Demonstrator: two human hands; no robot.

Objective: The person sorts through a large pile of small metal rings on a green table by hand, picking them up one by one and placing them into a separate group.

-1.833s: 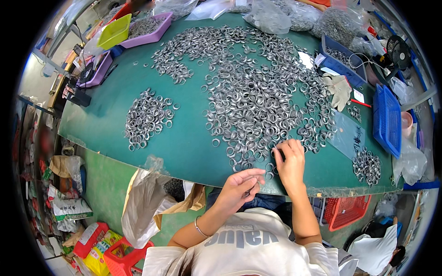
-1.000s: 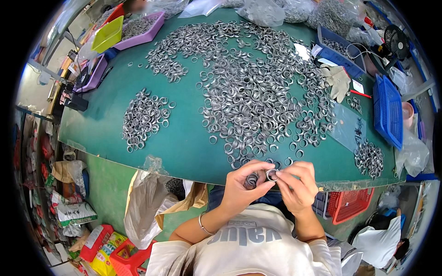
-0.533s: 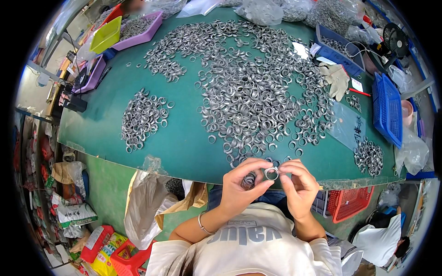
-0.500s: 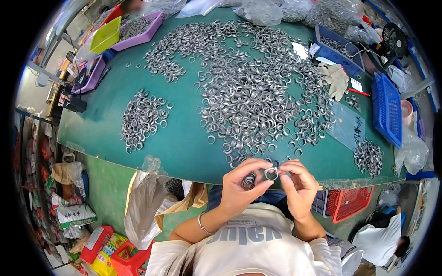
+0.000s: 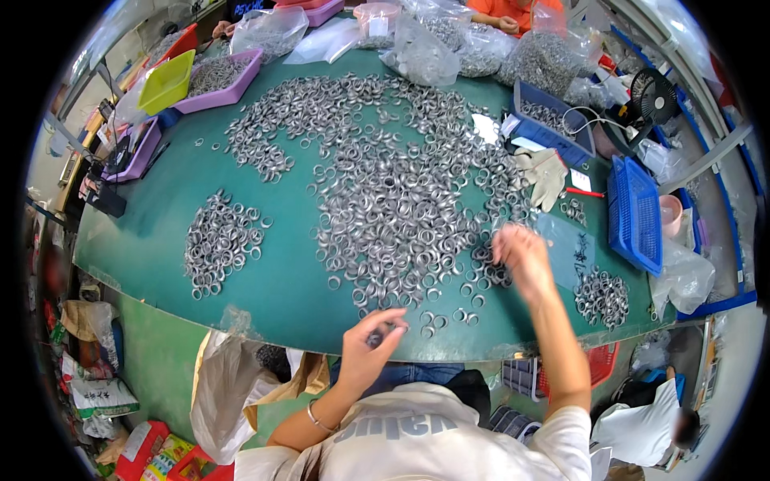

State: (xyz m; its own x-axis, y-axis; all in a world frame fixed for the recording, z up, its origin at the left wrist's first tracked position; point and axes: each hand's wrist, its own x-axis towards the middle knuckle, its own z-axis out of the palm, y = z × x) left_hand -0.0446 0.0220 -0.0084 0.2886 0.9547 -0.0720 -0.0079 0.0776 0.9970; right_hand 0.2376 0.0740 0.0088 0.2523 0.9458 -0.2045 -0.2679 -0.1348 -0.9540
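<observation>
A big spread of small silver metal rings [image 5: 401, 200] covers the middle of the green table [image 5: 289, 289]. My left hand [image 5: 370, 345] hovers at the table's near edge, its fingertips pinched on a few stacked rings [image 5: 377, 337]. My right hand [image 5: 521, 252] is blurred with motion. It reaches over the right side of the spread, above loose rings. I cannot make out anything in it. A smaller heap of rings [image 5: 218, 240] lies apart on the left, and another small heap [image 5: 601, 297] lies at the right edge.
A blue basket [image 5: 635, 215] and a blue tray [image 5: 553, 120] stand on the right, with a white glove [image 5: 545, 172] between them. Purple trays [image 5: 228, 76] and a yellow-green tray [image 5: 166, 82] are at the back left. Plastic bags of rings [image 5: 425, 48] line the far edge. A plastic bag [image 5: 228, 393] hangs below the near edge.
My hands were together at the near edge, both on a ring. Now my right hand has swung out over the rings at the right, while my left stays pinched on its rings.
</observation>
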